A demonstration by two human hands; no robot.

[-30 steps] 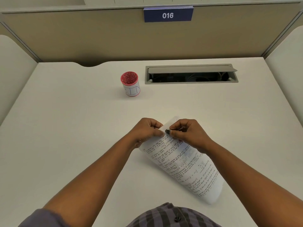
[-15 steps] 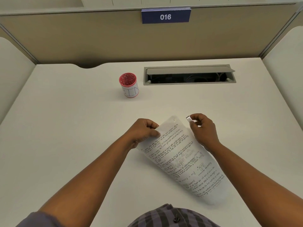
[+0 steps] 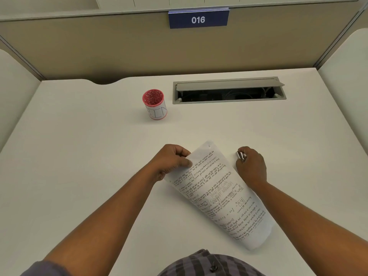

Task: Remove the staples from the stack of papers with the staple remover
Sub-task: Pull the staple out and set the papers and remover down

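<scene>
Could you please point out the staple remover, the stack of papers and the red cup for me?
staple remover (image 3: 241, 156), head view, its metal body.
stack of papers (image 3: 221, 193), head view, middle of the top sheet.
red cup (image 3: 156, 110), head view, its white label.

The left hand (image 3: 172, 160) is pinching the upper left edge of the stack of papers (image 3: 219, 194), which is lying at a slant on the white desk (image 3: 79, 156). The right hand (image 3: 251, 166) is gripping the metal staple remover (image 3: 241, 156) just beside the papers' right edge. A red cup (image 3: 155, 103) is standing farther back, near an open cable hatch (image 3: 229, 90).
</scene>
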